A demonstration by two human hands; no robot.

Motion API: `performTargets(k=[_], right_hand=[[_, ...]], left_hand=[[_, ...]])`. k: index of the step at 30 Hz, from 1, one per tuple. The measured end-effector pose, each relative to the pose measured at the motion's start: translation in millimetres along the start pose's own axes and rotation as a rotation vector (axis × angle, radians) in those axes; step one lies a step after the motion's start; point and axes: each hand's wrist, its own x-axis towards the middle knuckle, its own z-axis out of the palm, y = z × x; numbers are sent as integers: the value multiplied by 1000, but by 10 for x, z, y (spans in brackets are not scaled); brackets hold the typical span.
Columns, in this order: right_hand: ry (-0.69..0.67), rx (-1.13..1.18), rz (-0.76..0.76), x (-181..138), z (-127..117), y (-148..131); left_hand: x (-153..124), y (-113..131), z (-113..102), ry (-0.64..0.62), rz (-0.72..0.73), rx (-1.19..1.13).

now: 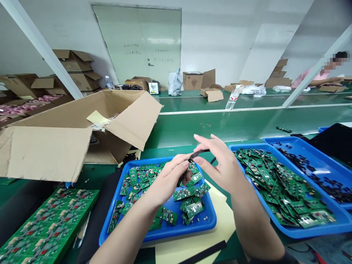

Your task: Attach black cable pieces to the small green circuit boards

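Note:
Both my hands meet above a blue tray [167, 229] of several small green circuit boards [189, 192]. My left hand [167, 179] has its fingers pinched together on a small dark part [190, 160], with a green board just under the fingertips. My right hand [220, 165] holds a thin black strip [199, 153] between thumb and fingers, its upper fingers stretched out. The strip's end touches the small dark part.
To the right are a blue tray [286, 229] piled with green boards and another [313, 165] holding small black parts. An open cardboard box [82, 128] stands at left, panels of green boards [46, 227] lie lower left, and a water bottle [232, 98] and a person [324, 71] are beyond.

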Motion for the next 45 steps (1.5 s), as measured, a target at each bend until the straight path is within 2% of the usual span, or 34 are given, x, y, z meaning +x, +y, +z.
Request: performTargets(k=[5,9,13,18,25,32,39,42,45], right_hand=[[-70,-26,103,-21,-82,11],[-153,44,102,-27,-103,-26],[-108,94,54,-31,-96,-61],[-64,123,12,-33,-109,-70],[-49,75,-61,-44,-123,-64],[-47,-20,-191,-31,-128,-46],[-46,40,-270,-126,-115,-38],[-22,95,-265,-196,-79,74],[-17,163,-210,-276,-22,210]], left_hand=[[-12,-24,-32,49,58,169],[-26,-60,-35,71,130,266],[-27,-82,-49,51,197,278],[-8,-108,-71,105,254,273],[-9,-30,-127,178,347,459],[7,-30,-143,215,405,385],[-66,-66,-53,227,430,261],[-46,-129,-26,232,448,227],[-6,-190,-31,267,461,299]])
